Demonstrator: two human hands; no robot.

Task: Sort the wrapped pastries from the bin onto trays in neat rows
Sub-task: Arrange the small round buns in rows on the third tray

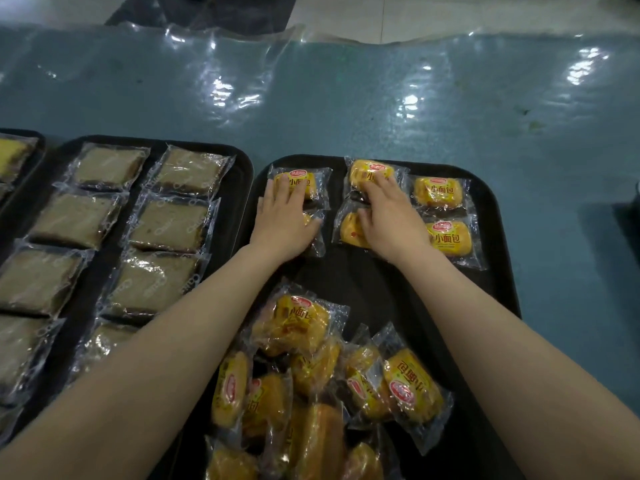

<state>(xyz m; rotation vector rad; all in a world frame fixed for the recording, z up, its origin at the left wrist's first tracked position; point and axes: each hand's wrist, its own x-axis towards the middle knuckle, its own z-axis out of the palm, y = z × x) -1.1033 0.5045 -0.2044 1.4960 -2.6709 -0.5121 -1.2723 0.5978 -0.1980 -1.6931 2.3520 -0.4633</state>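
Left hand (282, 220) flat, fingers straight, pressing down on two yellow wrapped buns in the left column at the far end of the black tray (491, 244): fingertips on the far bun (308, 181), palm covering most of the near bun (317, 233). Right hand (388, 220) likewise released and spread flat over the middle column, fingers reaching onto the far middle bun (369, 171), thumb side lying over the near middle bun (348, 232); nothing clenched or pinched in either hand. Right column untouched: two more buns, one far (438, 192) and one near (450, 239), label side up, just beside the right hand. Six buns thus laid in two rows of three at the tray's far end. Loose heap of yellow wrapped buns (304, 375) piled unsorted on the near part of the same tray, between the two forearms. To the left, a second black tray (239, 174) holding brown wrapped cake slices (166, 226) in two tidy columns, wrappers touching. At the far left edge, part of a third tray (40, 143) with a yellow slice. All on a blue-green table (381, 109) under a glossy clear plastic sheet.
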